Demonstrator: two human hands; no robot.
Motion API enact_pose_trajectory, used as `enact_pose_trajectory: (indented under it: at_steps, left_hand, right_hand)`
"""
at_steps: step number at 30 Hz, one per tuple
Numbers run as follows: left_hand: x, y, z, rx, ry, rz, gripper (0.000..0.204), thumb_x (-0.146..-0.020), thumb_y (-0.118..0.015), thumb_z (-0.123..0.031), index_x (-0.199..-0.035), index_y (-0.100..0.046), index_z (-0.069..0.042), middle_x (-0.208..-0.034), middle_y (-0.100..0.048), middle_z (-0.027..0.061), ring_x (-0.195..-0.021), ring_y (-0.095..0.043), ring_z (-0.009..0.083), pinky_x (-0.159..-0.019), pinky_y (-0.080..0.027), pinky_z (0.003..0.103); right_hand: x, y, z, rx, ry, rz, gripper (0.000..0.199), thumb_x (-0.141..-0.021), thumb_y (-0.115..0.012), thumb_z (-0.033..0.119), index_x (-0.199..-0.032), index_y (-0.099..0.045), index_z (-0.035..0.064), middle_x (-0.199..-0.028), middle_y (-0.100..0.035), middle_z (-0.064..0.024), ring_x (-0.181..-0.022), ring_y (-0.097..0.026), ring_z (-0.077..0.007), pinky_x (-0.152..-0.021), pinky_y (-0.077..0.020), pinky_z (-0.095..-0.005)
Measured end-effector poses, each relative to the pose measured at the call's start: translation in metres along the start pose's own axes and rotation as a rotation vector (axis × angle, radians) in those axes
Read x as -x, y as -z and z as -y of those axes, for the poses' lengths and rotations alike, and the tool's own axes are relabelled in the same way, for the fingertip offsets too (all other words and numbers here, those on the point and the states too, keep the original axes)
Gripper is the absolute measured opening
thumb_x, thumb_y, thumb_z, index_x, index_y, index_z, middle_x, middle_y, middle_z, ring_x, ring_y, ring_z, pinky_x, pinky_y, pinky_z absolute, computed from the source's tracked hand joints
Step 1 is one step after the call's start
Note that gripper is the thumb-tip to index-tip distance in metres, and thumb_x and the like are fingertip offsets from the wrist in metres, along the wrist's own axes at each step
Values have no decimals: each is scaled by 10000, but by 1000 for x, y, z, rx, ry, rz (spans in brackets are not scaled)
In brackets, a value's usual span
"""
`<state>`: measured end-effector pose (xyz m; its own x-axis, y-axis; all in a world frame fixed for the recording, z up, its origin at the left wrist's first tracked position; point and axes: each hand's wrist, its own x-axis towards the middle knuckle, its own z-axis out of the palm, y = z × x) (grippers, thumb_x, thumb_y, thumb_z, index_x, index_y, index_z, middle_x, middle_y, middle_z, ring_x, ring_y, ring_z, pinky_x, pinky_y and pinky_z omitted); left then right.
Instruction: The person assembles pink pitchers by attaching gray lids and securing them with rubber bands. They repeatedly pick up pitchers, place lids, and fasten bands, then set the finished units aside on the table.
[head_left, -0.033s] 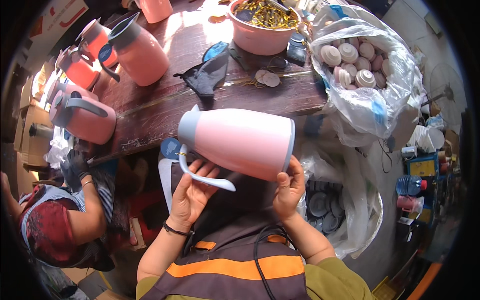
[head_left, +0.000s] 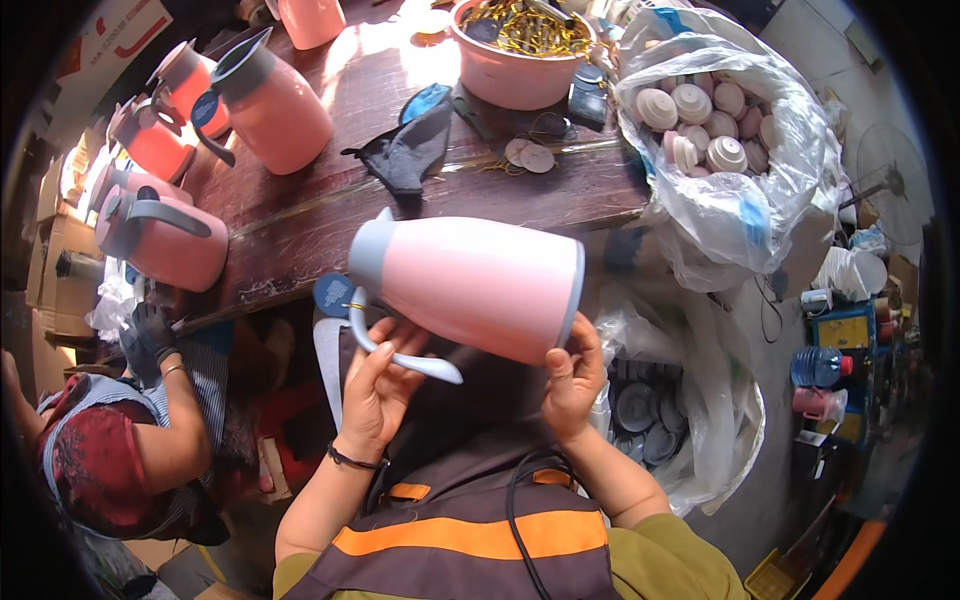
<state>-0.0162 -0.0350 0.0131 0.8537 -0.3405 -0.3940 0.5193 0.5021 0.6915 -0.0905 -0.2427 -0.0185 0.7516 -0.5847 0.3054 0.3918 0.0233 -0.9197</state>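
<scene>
Surveying from largest to smallest: a dark wooden table (head_left: 280, 230) across the upper view, probably used to keep several standing jugs (head_left: 280, 115) upright and reachable at the left. Noted at the right, a clear plastic bag (head_left: 705, 225) gaping at the top, presumably for easy access to pale round pieces (head_left: 691, 104); below, a second bag (head_left: 735, 400) with grey discs (head_left: 635, 408), likely separated by kind. Located the pink jug (head_left: 480, 285) off the table, raised before the brown apron (head_left: 400, 540) and lying nearly sideways, neck left and base right. Found supported at both ends, apparently for balance: right grip (head_left: 573, 385) closed on the lower edge of the base, left grip (head_left: 375, 395) closed loosely at the handle (head_left: 435, 368). Also recorded on the table, a pink bowl (head_left: 515, 75), probably for containing loose gold ties (head_left: 530, 40). Smallest item: a round blue tag (head_left: 333, 295) beside the handle (seemingly hung by a gold tie, clear of the fingers).

Compared with the earlier frame: jug slightly farther left in view, much like table and bags, suggesting mainly a small head movement. Same sideways attitude, same two-ended hold; no other clear change found.
</scene>
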Motion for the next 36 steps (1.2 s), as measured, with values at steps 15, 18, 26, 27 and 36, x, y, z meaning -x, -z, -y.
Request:
enact_pose_trajectory:
  at_steps: [15,18,26,27,36]
  left_hand:
    - [-2,-2,-95,-470,-458,226,277,-879,-691,-205,-775,-511,-22,-1063,-649,265,-692,-591,140,-630,-507,237]
    - [3,-15,-80,-610,-416,117,201,-843,-692,-144,-839,-563,11,-1020,-672,236,-853,-653,195,-778,-520,298]
    - [-9,-37,-61,-1064,-464,89,330,-617,-513,64,-920,-638,20,-972,-639,116,-926,-589,230,-862,-436,300]
    - [-12,-36,-59,-1117,-501,141,345,-593,-530,47,-919,-640,19,-985,-631,121,-927,-591,247,-862,-441,308]
    - [-9,-53,-43,-1215,-403,284,324,-686,-691,-26,-1008,-651,-19,-912,-654,126,-836,-638,237,-762,-482,311]
  right_hand:
    - [-167,59,2,462,-318,310,298,-895,-601,246,-1055,-621,-4,-928,-673,-98,-869,-636,-202,-799,-493,-314]
    - [-280,105,-9,1124,307,-56,495,-871,-619,358,-1255,-544,54,-1231,-571,-212,-1088,-582,-328,-970,-425,-402]
    - [-327,162,-53,1278,205,-336,589,-827,-608,398,-1288,-495,48,-1219,-580,-213,-1117,-579,-357,-932,-462,-444]
    - [-311,145,-41,1000,206,-267,548,-840,-602,354,-1278,-497,41,-1205,-580,-201,-1103,-587,-327,-928,-468,-418]
    - [-108,18,-4,-276,-649,506,584,-844,-634,267,-1348,-459,29,-1250,-557,-103,-1184,-517,-220,-1031,-369,-343]
